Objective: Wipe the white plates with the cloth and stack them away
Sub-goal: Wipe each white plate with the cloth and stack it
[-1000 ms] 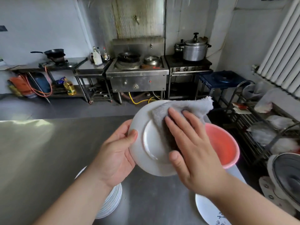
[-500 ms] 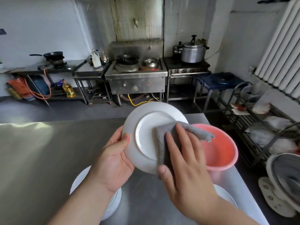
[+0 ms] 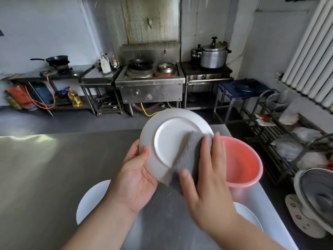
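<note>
White plate [image 3: 171, 138] held tilted above the worktop [image 3: 45, 177], just left of a pink basin [image 3: 241, 163]. Left hand [image 3: 137, 181] grasps its left rim; right hand [image 3: 209, 192], fingers [image 3: 219, 150] flat and released, presses the grey cloth [image 3: 191, 154] onto its right side.

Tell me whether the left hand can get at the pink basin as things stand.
Probably not yet. The left hand grips the white plate by its rim, and that plate, the grey cloth and the right hand pressing it lie between it and the pink basin.
</note>
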Tool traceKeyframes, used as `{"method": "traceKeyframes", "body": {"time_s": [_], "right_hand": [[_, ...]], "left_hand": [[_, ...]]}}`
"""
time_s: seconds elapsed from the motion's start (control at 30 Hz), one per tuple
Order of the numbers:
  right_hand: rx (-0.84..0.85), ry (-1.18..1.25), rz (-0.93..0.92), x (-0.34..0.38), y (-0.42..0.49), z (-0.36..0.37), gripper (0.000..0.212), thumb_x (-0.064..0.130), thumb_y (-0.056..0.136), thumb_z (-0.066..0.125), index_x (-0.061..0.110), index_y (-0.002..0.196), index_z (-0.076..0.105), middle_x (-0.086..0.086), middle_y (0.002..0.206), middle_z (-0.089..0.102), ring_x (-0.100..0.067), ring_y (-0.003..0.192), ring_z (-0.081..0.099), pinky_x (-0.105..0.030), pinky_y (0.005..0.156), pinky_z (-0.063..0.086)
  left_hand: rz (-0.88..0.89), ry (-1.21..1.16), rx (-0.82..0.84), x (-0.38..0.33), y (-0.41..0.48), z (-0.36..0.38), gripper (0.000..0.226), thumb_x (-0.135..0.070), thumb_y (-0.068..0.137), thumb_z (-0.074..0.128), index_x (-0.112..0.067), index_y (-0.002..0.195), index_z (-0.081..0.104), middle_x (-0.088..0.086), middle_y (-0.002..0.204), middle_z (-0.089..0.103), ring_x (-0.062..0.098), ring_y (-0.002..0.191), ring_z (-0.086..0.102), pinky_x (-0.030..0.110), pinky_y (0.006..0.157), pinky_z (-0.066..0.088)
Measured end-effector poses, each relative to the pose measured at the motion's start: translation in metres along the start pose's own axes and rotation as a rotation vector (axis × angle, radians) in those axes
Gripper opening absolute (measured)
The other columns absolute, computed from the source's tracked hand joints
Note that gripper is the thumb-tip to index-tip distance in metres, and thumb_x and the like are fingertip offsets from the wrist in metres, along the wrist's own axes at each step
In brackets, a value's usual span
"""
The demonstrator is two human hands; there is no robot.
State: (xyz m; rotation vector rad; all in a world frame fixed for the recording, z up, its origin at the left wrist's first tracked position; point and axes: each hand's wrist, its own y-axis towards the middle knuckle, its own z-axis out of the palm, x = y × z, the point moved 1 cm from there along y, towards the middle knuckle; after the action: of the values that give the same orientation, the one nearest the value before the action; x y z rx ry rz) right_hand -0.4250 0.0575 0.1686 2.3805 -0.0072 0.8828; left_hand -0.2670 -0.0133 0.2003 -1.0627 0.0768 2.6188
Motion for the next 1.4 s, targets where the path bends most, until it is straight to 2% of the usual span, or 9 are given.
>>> {"method": "traceKeyframes", "body": {"time_s": [0.17, 0.4, 0.63, 0.73, 0.87, 1.03, 1.17, 1.3, 1.4], "right_hand": [[-0.053, 0.102, 0.076, -0.013, 0.074, -0.025, 0.067, 0.047, 0.105, 0.048, 0.026, 0.165, 0.025, 0.006, 0.174, 0.013, -0.002, 0.159, 0.008, -0.025, 0.127, 0.012], [-0.144, 0.281, 0.173, 0.01, 0.023, 0.024, 0.091, 0.058, 0.099, 0.043, 0.023, 0.166, -0.008, 0.003, 0.172, -0.025, -0.005, 0.157, -0.02, -0.016, 0.124, -0.008], [-0.19, 0.308, 0.242, -0.024, 0.104, -0.021, 0.065, 0.037, 0.109, 0.047, 0.022, 0.166, 0.022, 0.01, 0.174, 0.011, 0.003, 0.157, 0.005, -0.009, 0.122, 0.004], [-0.201, 0.295, 0.239, -0.007, 0.081, -0.002, 0.07, 0.041, 0.108, 0.044, 0.02, 0.167, 0.013, 0.006, 0.175, -0.001, 0.001, 0.158, -0.004, -0.023, 0.127, 0.003], [-0.191, 0.346, 0.215, 0.016, 0.027, 0.031, 0.085, 0.054, 0.1, 0.039, 0.02, 0.167, -0.002, 0.003, 0.173, -0.018, -0.003, 0.158, -0.014, -0.019, 0.126, -0.005], [-0.266, 0.433, 0.146, -0.008, 0.073, -0.012, 0.062, 0.033, 0.102, 0.052, 0.015, 0.159, 0.038, 0.003, 0.169, 0.029, 0.001, 0.154, 0.024, -0.022, 0.126, 0.021], [0.019, 0.371, -0.09, -0.025, 0.114, -0.044, 0.051, 0.019, 0.098, 0.057, 0.015, 0.149, 0.057, 0.006, 0.16, 0.047, -0.002, 0.149, 0.038, -0.03, 0.124, 0.031], [0.109, 0.262, -0.043, -0.018, 0.105, -0.033, 0.056, 0.032, 0.105, 0.049, 0.016, 0.159, 0.042, 0.006, 0.169, 0.029, -0.003, 0.155, 0.024, -0.038, 0.129, 0.022], [0.009, 0.014, -0.005, 0.006, 0.053, 0.006, 0.067, 0.041, 0.107, 0.04, 0.011, 0.164, 0.021, -0.006, 0.173, 0.01, -0.028, 0.161, 0.005, -0.043, 0.131, 0.005]], "left_hand": [[0.034, -0.012, 0.029, -0.004, 0.005, 0.015, 0.043, -0.012, 0.1, 0.048, -0.011, 0.141, 0.058, 0.014, 0.138, 0.068, 0.028, 0.126, 0.067, 0.043, 0.098, 0.06], [0.115, -0.02, -0.036, 0.016, 0.016, 0.046, 0.035, -0.017, 0.105, 0.046, -0.019, 0.138, 0.057, 0.013, 0.131, 0.072, 0.036, 0.119, 0.07, 0.056, 0.097, 0.058], [0.128, -0.007, 0.053, 0.017, 0.022, 0.057, 0.036, -0.006, 0.11, 0.035, -0.011, 0.142, 0.05, 0.015, 0.136, 0.069, 0.036, 0.125, 0.067, 0.056, 0.095, 0.059], [0.123, -0.038, -0.007, 0.014, 0.025, 0.061, 0.035, -0.008, 0.11, 0.037, -0.014, 0.139, 0.054, 0.016, 0.132, 0.071, 0.036, 0.119, 0.07, 0.053, 0.09, 0.062], [0.094, -0.016, -0.078, 0.021, 0.019, 0.057, 0.03, -0.009, 0.108, 0.044, -0.016, 0.132, 0.061, 0.017, 0.123, 0.074, 0.033, 0.108, 0.075, 0.048, 0.081, 0.064], [0.06, 0.022, 0.171, 0.009, 0.014, 0.041, 0.061, -0.001, 0.088, 0.054, -0.013, 0.148, 0.048, 0.022, 0.145, 0.06, 0.043, 0.127, 0.063, 0.059, 0.096, 0.058], [-0.167, 0.084, 0.24, -0.022, 0.026, 0.03, 0.061, -0.05, 0.099, 0.05, -0.019, 0.152, 0.051, 0.017, 0.147, 0.061, 0.039, 0.134, 0.06, 0.06, 0.097, 0.057], [-0.163, 0.026, 0.151, -0.019, 0.028, 0.022, 0.055, -0.045, 0.101, 0.049, -0.01, 0.14, 0.065, 0.017, 0.137, 0.068, 0.033, 0.123, 0.069, 0.047, 0.084, 0.063], [-0.163, -0.001, 0.104, 0.002, 0.021, 0.022, 0.056, -0.049, 0.106, 0.041, -0.01, 0.131, 0.072, 0.017, 0.14, 0.066, 0.03, 0.125, 0.068, 0.04, 0.088, 0.062]]}}
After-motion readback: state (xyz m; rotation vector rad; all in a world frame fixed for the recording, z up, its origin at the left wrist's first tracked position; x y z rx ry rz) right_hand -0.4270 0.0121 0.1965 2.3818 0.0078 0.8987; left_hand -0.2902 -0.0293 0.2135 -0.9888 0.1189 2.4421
